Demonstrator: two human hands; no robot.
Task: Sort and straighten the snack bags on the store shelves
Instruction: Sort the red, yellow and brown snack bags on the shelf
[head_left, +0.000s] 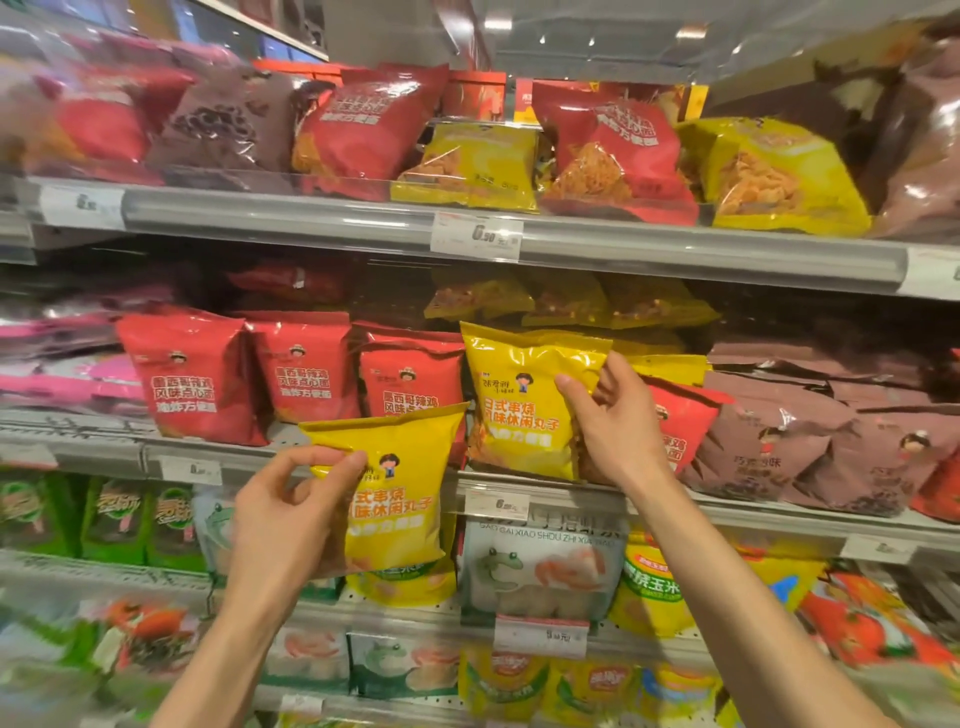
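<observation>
**Two yellow bags in hand at the middle shelf**

The left hand (291, 514) pinched the top left corner of a loose yellow bag (395, 493) between thumb and fingers. This bag was off the shelf, in the air in front of the middle shelf (769, 512), at about 7 o'clock from the centre of the view, and it was tilted. The right hand (615, 418) gripped the right edge of a standing yellow bag (524, 400), with the fingers curled around its side. That bag stood on the middle shelf, near the centre of the view, just beside the red bags (306, 366) at its 9 o'clock.

What could go wrong, in my judgement: the loose bag was held only at one corner, so it could slip or swing and knock the red bag just behind it. The standing bag seemed light and puffed; if the right hand pushed it too far, it could fall back or push over the small red bag (683, 428) at its 3 o'clock. The yellow bags could also end up in the red row, because the gap between them was narrow.

The count on the middle shelf front: three red bags in a row on the left, one yellow bag standing, one red bag to its right, and at least two brown bags (779, 441) at 3 o'clock. Behind, I could not count the yellow bags surely. One more yellow bag was in the left hand.
</observation>
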